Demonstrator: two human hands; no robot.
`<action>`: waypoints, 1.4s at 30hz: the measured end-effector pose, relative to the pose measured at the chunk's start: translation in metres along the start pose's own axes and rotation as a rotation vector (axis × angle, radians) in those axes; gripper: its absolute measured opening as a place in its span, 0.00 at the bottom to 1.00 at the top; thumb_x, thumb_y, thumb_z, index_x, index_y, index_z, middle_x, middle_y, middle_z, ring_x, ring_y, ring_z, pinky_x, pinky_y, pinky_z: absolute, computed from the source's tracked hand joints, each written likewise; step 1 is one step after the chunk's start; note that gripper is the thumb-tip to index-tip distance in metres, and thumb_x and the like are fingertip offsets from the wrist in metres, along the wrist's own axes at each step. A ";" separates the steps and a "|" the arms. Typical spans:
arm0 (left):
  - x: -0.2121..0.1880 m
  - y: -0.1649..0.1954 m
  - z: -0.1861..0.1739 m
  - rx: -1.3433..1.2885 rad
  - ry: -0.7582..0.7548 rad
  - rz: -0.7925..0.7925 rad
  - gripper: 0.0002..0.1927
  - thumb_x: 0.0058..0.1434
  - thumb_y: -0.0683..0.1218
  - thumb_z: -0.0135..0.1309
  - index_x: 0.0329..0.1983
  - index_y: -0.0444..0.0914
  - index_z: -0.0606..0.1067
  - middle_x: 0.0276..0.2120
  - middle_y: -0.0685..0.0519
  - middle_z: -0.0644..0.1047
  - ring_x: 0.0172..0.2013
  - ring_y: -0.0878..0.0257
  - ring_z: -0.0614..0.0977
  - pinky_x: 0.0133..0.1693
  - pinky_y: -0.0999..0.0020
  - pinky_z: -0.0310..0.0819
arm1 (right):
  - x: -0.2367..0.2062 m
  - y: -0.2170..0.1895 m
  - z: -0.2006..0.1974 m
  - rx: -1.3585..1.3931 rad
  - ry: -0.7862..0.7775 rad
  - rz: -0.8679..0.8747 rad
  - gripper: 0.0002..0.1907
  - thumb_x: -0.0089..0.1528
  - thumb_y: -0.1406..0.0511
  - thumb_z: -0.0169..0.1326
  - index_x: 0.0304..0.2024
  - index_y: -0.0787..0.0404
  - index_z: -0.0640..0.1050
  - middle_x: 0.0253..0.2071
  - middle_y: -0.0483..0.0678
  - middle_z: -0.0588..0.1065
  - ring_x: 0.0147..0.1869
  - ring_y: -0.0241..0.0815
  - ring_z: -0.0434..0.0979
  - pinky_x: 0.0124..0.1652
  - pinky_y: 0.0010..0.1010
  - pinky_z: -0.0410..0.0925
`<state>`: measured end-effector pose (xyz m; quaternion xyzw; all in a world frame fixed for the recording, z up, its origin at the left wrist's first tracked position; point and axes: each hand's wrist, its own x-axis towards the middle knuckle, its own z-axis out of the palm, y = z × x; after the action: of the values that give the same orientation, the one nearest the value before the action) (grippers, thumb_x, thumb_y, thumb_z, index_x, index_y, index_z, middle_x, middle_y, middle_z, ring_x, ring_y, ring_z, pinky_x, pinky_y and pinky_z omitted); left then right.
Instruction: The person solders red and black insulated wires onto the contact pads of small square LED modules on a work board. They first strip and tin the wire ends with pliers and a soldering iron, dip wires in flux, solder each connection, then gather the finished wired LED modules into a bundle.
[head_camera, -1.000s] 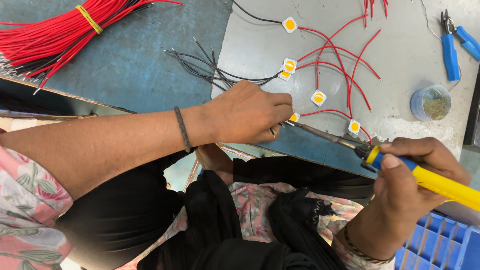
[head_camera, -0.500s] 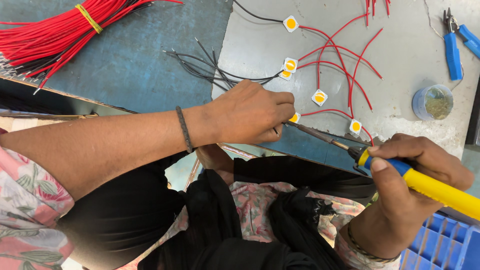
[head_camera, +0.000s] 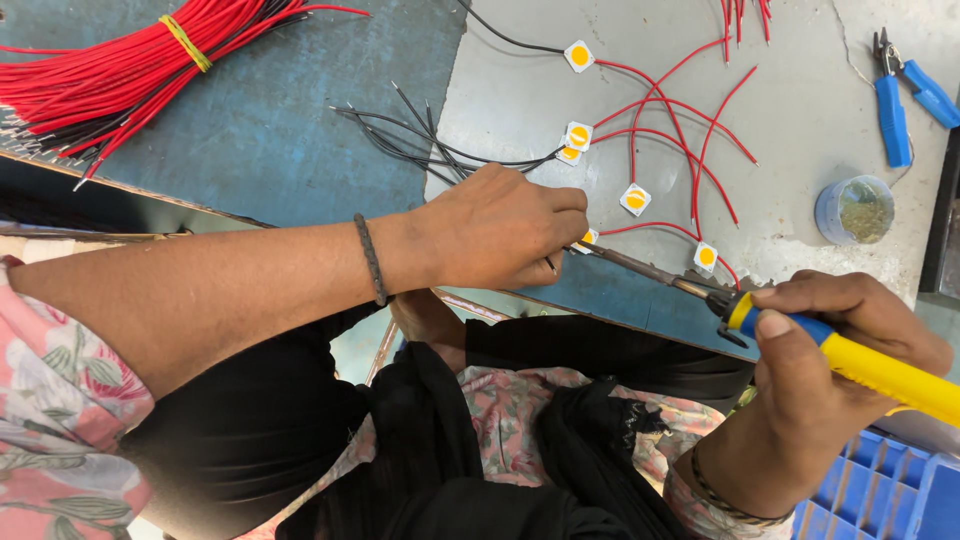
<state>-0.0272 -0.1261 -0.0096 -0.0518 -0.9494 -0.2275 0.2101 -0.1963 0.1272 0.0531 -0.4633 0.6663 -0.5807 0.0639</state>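
Left hand (head_camera: 500, 228): fingers curled and pressed together, tips pinching down on a small white square chip with a yellow round centre (head_camera: 588, 237) at the near edge of the grey worktop (head_camera: 820, 90). Most of the chip sits hidden under the fingertips; the grip appears meant to keep it from sliding under the tool.

Right hand (head_camera: 830, 350): fingers wrapped tight round the yellow-and-blue plastic handle of a soldering iron (head_camera: 800, 330), thumb laid along the blue collar, apparently for fine steering. The metal shaft runs leftward, its tip meeting the chip right at the left fingertips.

Just beyond the left fingertips: four more chips of the same kind (head_camera: 635, 198), each trailing thin red wires (head_camera: 690, 130) and black wires (head_camera: 420, 140), fanned apart so leads do not cross.

Beyond the right hand: a small round clear tub of brownish material (head_camera: 853, 208), within easy reach of the iron. Farther off, blue-handled cutters (head_camera: 895, 100).

Far from the left hand: a bundle of red wires tied with a yellow band (head_camera: 130, 60), on a blue-grey sheet (head_camera: 280, 130).
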 end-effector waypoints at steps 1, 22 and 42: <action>0.000 0.000 0.000 0.002 0.000 0.001 0.04 0.52 0.42 0.53 0.29 0.35 0.73 0.33 0.51 0.76 0.22 0.48 0.77 0.23 0.54 0.70 | -0.001 0.003 -0.002 0.020 0.020 -0.003 0.11 0.61 0.70 0.61 0.39 0.75 0.77 0.35 0.56 0.76 0.32 0.36 0.73 0.38 0.17 0.66; 0.013 -0.052 -0.025 -0.331 0.516 -0.236 0.12 0.65 0.39 0.59 0.50 0.33 0.73 0.44 0.52 0.77 0.33 0.62 0.79 0.37 0.66 0.76 | 0.003 0.071 -0.001 0.121 0.328 -0.247 0.32 0.73 0.53 0.63 0.67 0.67 0.67 0.42 0.53 0.74 0.35 0.44 0.75 0.38 0.34 0.73; 0.022 -0.028 -0.021 -0.340 0.377 -0.201 0.11 0.73 0.44 0.53 0.54 0.34 0.76 0.31 0.46 0.80 0.30 0.57 0.83 0.34 0.63 0.75 | 0.036 0.076 0.052 -0.047 -0.372 -0.052 0.33 0.69 0.86 0.52 0.65 0.55 0.54 0.72 0.61 0.68 0.70 0.54 0.79 0.73 0.36 0.67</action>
<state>-0.0451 -0.1609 0.0052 0.0513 -0.8421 -0.4089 0.3479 -0.2256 0.0573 -0.0105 -0.5813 0.6442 -0.4706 0.1602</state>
